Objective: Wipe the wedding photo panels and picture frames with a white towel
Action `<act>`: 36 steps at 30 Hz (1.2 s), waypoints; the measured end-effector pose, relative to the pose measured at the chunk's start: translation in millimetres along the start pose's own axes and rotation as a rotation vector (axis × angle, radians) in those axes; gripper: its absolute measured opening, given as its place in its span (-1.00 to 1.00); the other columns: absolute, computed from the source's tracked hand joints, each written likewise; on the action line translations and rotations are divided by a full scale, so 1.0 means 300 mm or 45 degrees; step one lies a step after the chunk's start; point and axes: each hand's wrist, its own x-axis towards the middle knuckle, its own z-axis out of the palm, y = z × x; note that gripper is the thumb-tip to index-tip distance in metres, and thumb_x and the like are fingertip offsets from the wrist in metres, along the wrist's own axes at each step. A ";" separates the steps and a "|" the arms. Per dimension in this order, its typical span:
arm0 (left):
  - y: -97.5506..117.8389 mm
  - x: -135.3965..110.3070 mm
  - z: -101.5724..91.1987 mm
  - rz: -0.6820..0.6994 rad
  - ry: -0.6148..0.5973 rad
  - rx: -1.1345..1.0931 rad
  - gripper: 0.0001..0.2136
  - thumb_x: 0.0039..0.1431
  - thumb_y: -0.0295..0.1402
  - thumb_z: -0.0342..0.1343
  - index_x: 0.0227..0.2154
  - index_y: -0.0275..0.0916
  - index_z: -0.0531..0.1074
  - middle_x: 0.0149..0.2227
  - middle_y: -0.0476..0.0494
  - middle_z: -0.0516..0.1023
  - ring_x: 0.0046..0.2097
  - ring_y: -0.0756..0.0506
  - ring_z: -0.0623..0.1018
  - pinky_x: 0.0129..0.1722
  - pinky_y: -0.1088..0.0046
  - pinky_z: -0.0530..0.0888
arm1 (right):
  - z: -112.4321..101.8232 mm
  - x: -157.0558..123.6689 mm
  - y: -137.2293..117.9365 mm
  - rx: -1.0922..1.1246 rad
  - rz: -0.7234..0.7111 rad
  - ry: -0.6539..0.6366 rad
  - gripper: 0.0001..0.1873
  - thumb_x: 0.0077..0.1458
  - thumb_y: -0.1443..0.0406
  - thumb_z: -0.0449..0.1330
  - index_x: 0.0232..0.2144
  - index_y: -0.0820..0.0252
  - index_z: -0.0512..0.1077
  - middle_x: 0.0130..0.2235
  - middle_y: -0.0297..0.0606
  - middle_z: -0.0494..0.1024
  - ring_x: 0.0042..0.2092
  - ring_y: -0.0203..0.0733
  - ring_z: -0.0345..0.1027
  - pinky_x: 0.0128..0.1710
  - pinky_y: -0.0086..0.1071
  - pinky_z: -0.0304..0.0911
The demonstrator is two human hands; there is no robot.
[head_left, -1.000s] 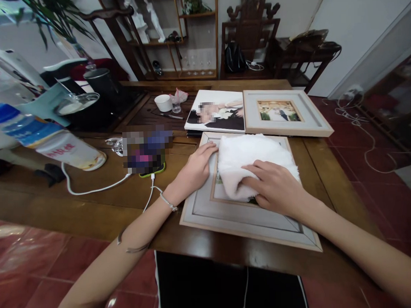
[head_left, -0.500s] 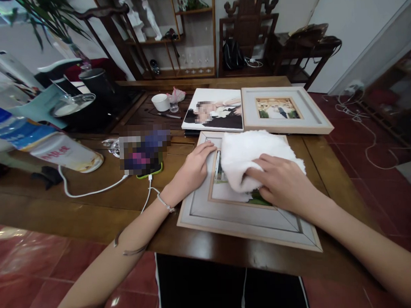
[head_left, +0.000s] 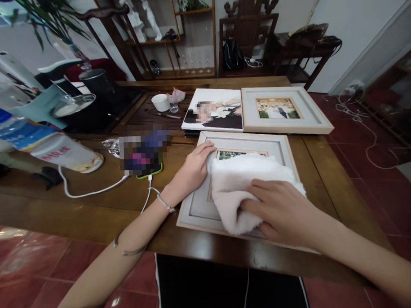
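A picture frame (head_left: 200, 208) with a pale wooden edge and a light grey mount lies flat near the table's front edge. Bunched in my right hand (head_left: 278, 207) is a white fluffy cloth (head_left: 233, 184), pressed on the lower part of the frame and covering most of its picture. Only a strip of the picture (head_left: 239, 154) shows above the cloth. My left hand (head_left: 196, 165) rests on the frame's left side, its fingers stretched out along the upper left edge. It holds nothing.
Behind the frame lie another framed picture (head_left: 311, 106) and a stack of photo panels (head_left: 221, 117). To the left are a phone (head_left: 151, 170) on a white cable, a large bottle (head_left: 50, 143), a white cup (head_left: 160, 102) and a dark pot (head_left: 97, 83).
My right hand has drawn the cloth down the frame towards me, uncovering the picture's top edge and covering its lower part. My left hand has stayed in place.
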 end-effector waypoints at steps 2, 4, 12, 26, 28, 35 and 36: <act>0.001 0.001 -0.001 0.002 0.004 0.007 -0.51 0.03 -0.74 -0.14 0.01 -0.33 0.39 0.11 -0.29 0.44 0.22 -0.18 0.38 0.26 0.12 0.30 | 0.011 0.012 0.037 -0.073 0.078 0.024 -0.74 -0.14 0.44 0.14 -0.33 0.16 0.46 -0.38 -0.23 0.49 -0.29 -0.10 0.31 -0.45 -0.32 0.02; 0.001 0.002 0.000 0.004 0.014 0.011 -0.51 0.03 -0.75 -0.14 0.01 -0.32 0.39 0.12 -0.28 0.44 0.21 -0.18 0.39 0.25 0.12 0.31 | 0.019 0.025 0.067 -0.139 0.156 0.042 -0.72 -0.14 0.45 0.13 -0.30 0.17 0.47 -0.38 -0.22 0.49 -0.28 -0.10 0.31 -0.46 -0.32 -0.02; 0.005 -0.003 -0.001 -0.018 -0.010 0.018 -0.54 0.09 -0.72 -0.15 0.03 -0.38 0.38 0.13 -0.34 0.42 0.22 -0.18 0.38 0.26 0.13 0.30 | 0.032 0.040 0.079 -0.252 0.205 0.077 -0.74 -0.14 0.45 0.13 -0.33 0.18 0.47 -0.39 -0.21 0.47 -0.29 -0.11 0.29 -0.45 -0.31 -0.04; 0.017 -0.004 -0.016 -0.014 -0.063 0.055 -0.56 0.14 -0.67 -0.13 0.08 -0.39 0.32 0.17 -0.37 0.38 0.25 -0.19 0.33 0.28 0.12 0.28 | 0.058 0.024 0.021 -0.249 -0.007 0.089 -0.87 -0.03 0.39 0.18 -0.35 0.17 0.44 -0.28 -0.12 0.52 -0.25 -0.03 0.31 -0.36 -0.27 0.15; 0.016 -0.005 -0.018 -0.007 -0.070 0.058 -0.56 0.14 -0.67 -0.13 0.09 -0.40 0.32 0.18 -0.37 0.37 0.26 -0.19 0.32 0.29 0.13 0.27 | 0.058 0.022 0.020 -0.236 -0.007 0.081 -0.87 -0.03 0.38 0.19 -0.34 0.17 0.44 -0.27 -0.12 0.53 -0.24 -0.03 0.32 -0.36 -0.27 0.16; 0.018 -0.005 -0.020 -0.005 -0.073 0.059 -0.55 0.14 -0.67 -0.13 0.09 -0.40 0.31 0.18 -0.35 0.36 0.26 -0.18 0.33 0.30 0.16 0.26 | 0.053 0.025 0.032 -0.209 0.000 0.080 -0.84 -0.08 0.40 0.21 -0.35 0.16 0.45 -0.29 -0.15 0.53 -0.24 -0.03 0.33 -0.37 -0.28 0.17; 0.019 -0.005 -0.021 -0.008 -0.075 0.059 -0.55 0.14 -0.66 -0.13 0.09 -0.40 0.32 0.18 -0.35 0.36 0.26 -0.18 0.33 0.30 0.16 0.26 | 0.050 0.026 0.039 -0.197 0.015 0.078 -0.83 -0.09 0.40 0.21 -0.35 0.16 0.45 -0.29 -0.16 0.53 -0.24 -0.04 0.34 -0.39 -0.28 0.16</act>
